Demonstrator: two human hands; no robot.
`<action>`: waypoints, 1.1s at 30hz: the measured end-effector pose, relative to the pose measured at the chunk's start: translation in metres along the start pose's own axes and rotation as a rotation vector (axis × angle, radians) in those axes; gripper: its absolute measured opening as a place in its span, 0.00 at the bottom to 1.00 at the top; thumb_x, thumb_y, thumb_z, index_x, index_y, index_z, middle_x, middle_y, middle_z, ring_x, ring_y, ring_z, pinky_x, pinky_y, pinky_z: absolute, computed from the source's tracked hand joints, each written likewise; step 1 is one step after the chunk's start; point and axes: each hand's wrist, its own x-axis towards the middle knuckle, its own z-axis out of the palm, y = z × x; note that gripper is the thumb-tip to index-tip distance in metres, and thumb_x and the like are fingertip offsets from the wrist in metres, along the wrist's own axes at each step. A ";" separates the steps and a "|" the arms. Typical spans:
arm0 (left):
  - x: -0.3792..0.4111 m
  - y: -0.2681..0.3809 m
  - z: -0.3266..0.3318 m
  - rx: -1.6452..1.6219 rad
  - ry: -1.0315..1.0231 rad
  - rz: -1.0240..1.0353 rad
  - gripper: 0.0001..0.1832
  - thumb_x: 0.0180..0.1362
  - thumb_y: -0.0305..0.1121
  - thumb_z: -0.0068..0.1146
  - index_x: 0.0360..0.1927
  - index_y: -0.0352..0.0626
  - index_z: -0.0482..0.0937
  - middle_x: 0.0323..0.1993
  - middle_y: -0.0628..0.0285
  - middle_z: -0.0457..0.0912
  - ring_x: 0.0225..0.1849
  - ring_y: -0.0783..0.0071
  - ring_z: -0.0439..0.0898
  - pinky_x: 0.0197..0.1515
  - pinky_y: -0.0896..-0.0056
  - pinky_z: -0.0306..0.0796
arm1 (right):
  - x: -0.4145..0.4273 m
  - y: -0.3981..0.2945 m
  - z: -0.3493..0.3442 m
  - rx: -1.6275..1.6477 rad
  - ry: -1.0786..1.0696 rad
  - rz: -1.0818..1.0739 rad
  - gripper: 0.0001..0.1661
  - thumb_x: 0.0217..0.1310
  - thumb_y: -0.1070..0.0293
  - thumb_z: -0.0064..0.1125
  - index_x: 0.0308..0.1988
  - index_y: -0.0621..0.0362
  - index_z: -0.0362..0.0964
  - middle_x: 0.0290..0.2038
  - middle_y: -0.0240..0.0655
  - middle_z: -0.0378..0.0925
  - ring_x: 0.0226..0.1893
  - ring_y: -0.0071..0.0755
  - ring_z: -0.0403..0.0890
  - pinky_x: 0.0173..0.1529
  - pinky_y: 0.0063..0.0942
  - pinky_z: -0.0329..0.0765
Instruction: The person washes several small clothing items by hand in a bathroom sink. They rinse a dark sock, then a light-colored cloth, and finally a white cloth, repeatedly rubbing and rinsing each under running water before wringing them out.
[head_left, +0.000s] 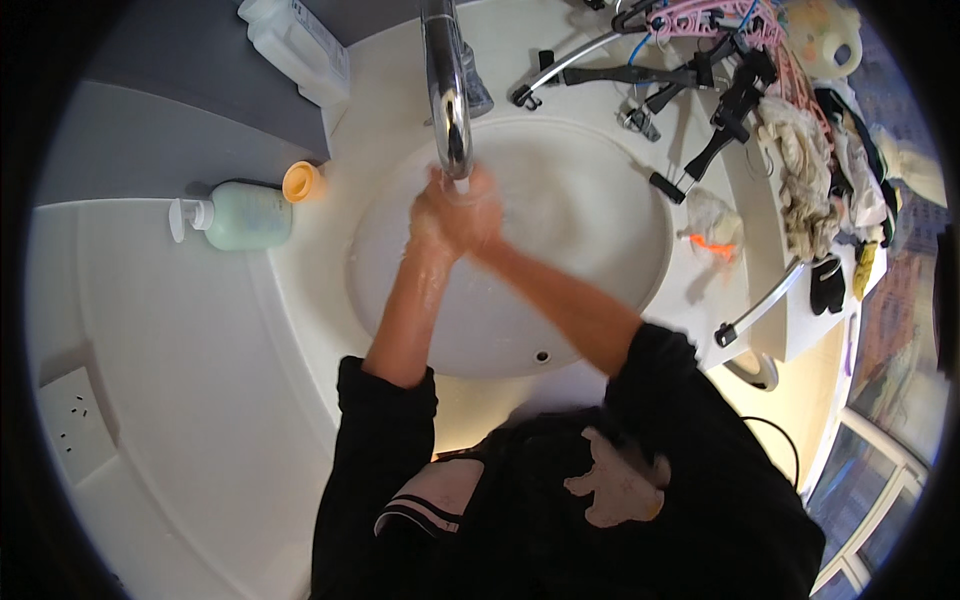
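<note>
Both hands are pressed together, wet, over a white oval washbasin (600, 225), directly under the spout of a chrome faucet (452, 127). Water runs from the spout onto them. My left hand (433, 221) is on the left side of the pair, its wrist glistening. Against it lies my right hand (484, 214), blurred by motion. The fingers overlap and partly hide behind the spout, so their exact pose is unclear. No separate object shows between the palms. Black sleeves are pushed up to about the elbows.
On the left are a pale green pump bottle (247, 216), an orange cup-like item (303, 182) and a white jug (300, 49). Black clip hangers (720, 135), pink hangers (712, 16) and worn gloves (799, 172) crowd the right. A wall socket (77, 424) is at lower left.
</note>
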 end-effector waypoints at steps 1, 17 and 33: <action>-0.002 -0.008 0.036 0.207 0.445 0.091 0.13 0.60 0.35 0.40 0.46 0.46 0.71 0.36 0.63 0.75 0.37 0.70 0.75 0.38 0.72 0.72 | 0.015 0.008 -0.007 0.070 -0.020 0.089 0.20 0.52 0.58 0.57 0.19 0.64 0.72 0.23 0.51 0.73 0.29 0.54 0.75 0.36 0.39 0.72; -0.032 0.019 0.038 0.540 0.243 0.010 0.14 0.61 0.39 0.49 0.45 0.41 0.72 0.36 0.67 0.75 0.34 0.82 0.72 0.30 0.81 0.64 | 0.003 0.025 -0.080 0.814 -0.731 0.544 0.23 0.56 0.57 0.61 0.48 0.57 0.68 0.43 0.37 0.74 0.41 0.30 0.76 0.41 0.28 0.73; -0.021 -0.009 -0.014 0.136 0.439 0.137 0.13 0.65 0.47 0.42 0.38 0.50 0.70 0.34 0.69 0.75 0.33 0.74 0.74 0.40 0.71 0.68 | -0.023 -0.001 -0.055 0.608 -0.422 0.167 0.05 0.56 0.74 0.57 0.36 0.58 0.73 0.25 0.26 0.71 0.25 0.18 0.71 0.24 0.18 0.64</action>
